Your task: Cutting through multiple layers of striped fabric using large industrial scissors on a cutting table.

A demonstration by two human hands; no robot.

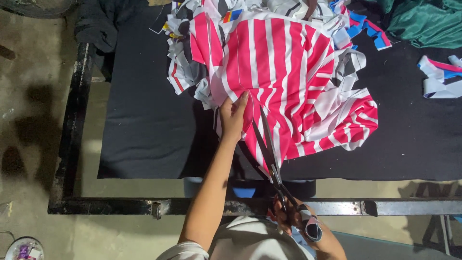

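A pink-and-white striped cloth lies spread over a black table top, hanging a little over the near edge. My left hand pinches the cloth's near edge and holds it taut. My right hand grips the handles of long dark scissors. Their blades are parted and run up into the striped cloth just right of my left hand.
Cut scraps of striped and grey cloth pile up behind the pink cloth. Blue and pink strips lie at the right, green fabric at the far right corner. A black metal frame edges the table; concrete floor is to the left.
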